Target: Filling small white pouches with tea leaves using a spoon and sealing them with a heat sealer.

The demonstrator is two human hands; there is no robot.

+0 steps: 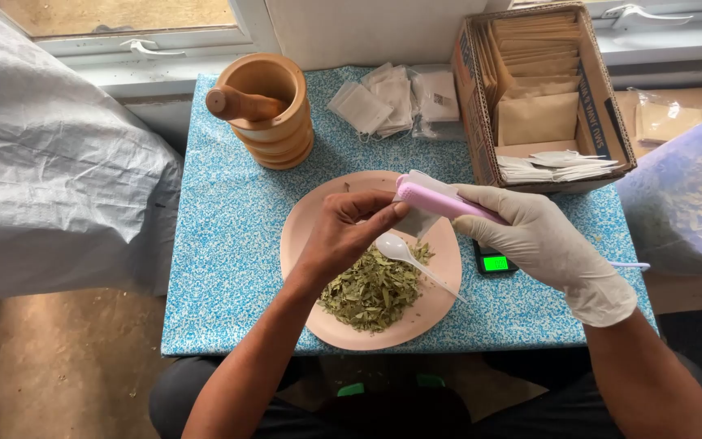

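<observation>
My right hand [542, 240], in a white glove, grips a pink handheld tool [440, 201] clamped across the top of a small translucent bag [418, 219]. My bare left hand [349, 232] pinches the tool's left end and the bag's edge. Both hover over a pink plate [302, 244] holding a pile of dried green leaves [374, 291]. A white plastic spoon [404, 254] rests on the leaves, its handle pointing lower right.
A wooden mortar with pestle [268, 106] stands at the back left of the blue speckled table [229, 244]. Empty white sachets [392, 97] lie at the back. A cardboard box of brown envelopes [542, 89] sits right. A small scale with a green display [495, 262] lies beside the plate.
</observation>
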